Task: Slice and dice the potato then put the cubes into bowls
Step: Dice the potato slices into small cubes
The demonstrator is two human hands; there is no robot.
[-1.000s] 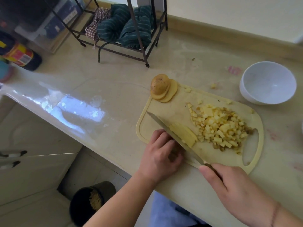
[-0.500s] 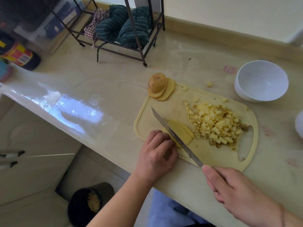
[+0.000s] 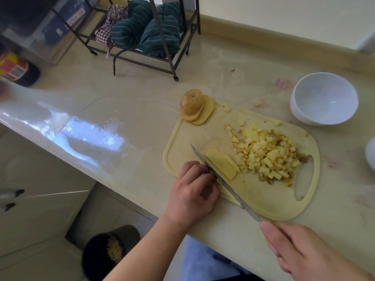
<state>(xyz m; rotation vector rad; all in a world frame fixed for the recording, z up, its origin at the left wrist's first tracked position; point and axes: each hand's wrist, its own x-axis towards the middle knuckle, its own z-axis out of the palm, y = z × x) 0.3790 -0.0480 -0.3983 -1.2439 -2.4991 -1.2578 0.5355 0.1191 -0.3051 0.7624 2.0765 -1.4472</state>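
**Cutting stacked potato slices, fingers close to blade**

My left hand [image 3: 192,191] is curled, fingertips pinning the near-left end of the stacked potato slices [image 3: 222,164] on the cutting board [image 3: 267,201]. My right hand [image 3: 304,252] is closed round the handle of the knife [image 3: 221,177]; the handle itself is hidden under the hand. The blade runs diagonally across the board's near-left part, its edge on the slices right beside my left fingertips.

Where the potato is: diced cubes [image 3: 267,157] heaped mid-board toward the handle-hole end, a few strays on the board and the worktop [image 3: 142,94]. The uncut potato end [image 3: 191,102] sits on two round slices at the board's far-left corner, overhanging the edge. The white bowl [image 3: 323,98] stands off the board's far-right side with no cubes visible inside; a second white bowl [image 3: 371,153] is cut off at the right edge.

Risks, my judgement:
- Blade touches or nearly touches my knuckles; a slip on the wet stack could nick a finger.
- The slices are fanned rather than squared, so they may slide and give uneven sticks.
- The board lies close to the worktop's near edge; hard pressure could shift it.
- The potato end at the corner could roll off the board.
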